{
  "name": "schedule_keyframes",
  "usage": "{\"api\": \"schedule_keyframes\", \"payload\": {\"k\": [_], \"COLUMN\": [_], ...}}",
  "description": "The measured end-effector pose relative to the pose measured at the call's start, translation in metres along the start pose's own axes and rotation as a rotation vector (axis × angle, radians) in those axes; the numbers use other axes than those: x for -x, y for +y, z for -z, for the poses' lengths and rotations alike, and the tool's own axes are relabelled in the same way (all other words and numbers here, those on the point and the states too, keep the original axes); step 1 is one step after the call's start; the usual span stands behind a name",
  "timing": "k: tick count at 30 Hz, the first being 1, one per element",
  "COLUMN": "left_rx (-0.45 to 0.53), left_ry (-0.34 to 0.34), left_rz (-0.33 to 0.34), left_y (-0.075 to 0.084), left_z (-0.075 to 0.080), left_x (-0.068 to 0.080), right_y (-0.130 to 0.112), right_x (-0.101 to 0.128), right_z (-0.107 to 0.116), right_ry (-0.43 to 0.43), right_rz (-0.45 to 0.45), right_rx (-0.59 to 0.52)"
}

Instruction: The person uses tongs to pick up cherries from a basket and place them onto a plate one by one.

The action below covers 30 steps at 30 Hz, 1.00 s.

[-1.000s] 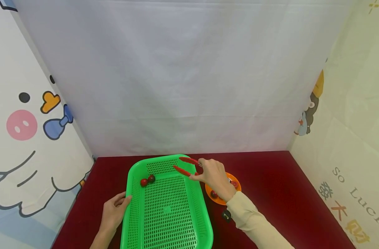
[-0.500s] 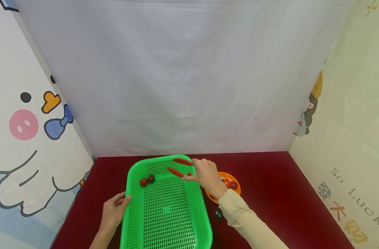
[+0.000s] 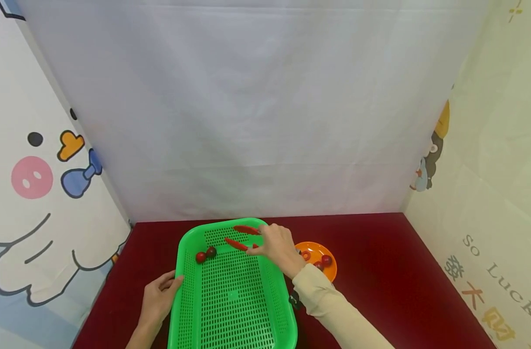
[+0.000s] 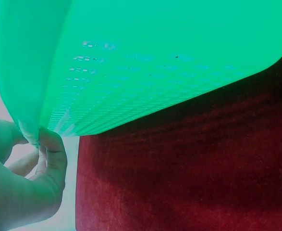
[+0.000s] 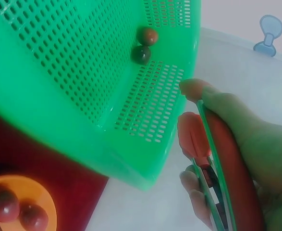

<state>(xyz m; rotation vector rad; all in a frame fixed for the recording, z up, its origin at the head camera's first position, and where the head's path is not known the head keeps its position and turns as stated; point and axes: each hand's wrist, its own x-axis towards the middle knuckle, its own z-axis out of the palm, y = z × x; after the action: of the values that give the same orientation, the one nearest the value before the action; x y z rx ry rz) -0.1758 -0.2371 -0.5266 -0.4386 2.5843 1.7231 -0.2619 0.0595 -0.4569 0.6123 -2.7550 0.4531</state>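
Red tongs (image 3: 241,237) shifted left, perforated basket (image 3: 233,291)

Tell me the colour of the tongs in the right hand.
Red tongs, clearest in the head view.

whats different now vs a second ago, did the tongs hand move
Yes. The right hand carried the red tongs leftward over the green basket, toward the two tomatoes; the tongs are empty and apart. The left hand kept its grip on the basket rim; tomatoes and orange plate stayed put.
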Motion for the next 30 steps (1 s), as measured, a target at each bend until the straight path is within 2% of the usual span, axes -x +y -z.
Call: {"api": "schedule_keyframes", "payload": {"k": [25, 30], "left_rx": [0.000, -0.005], "left_ry": [0.010, 0.010], "left_rz": [0.010, 0.011], "left_y": [0.001, 0.002], "left_z": [0.000, 0.000], "left_x": [-0.001, 0.000], "right_y": [-0.021, -0.026], "right_x": [-0.012, -0.012], "right_z": [-0.026, -0.030], "right_ry": [-0.073, -0.087], "right_rz": [-0.045, -0.052], "right_rx": [-0.006, -0.045]}}
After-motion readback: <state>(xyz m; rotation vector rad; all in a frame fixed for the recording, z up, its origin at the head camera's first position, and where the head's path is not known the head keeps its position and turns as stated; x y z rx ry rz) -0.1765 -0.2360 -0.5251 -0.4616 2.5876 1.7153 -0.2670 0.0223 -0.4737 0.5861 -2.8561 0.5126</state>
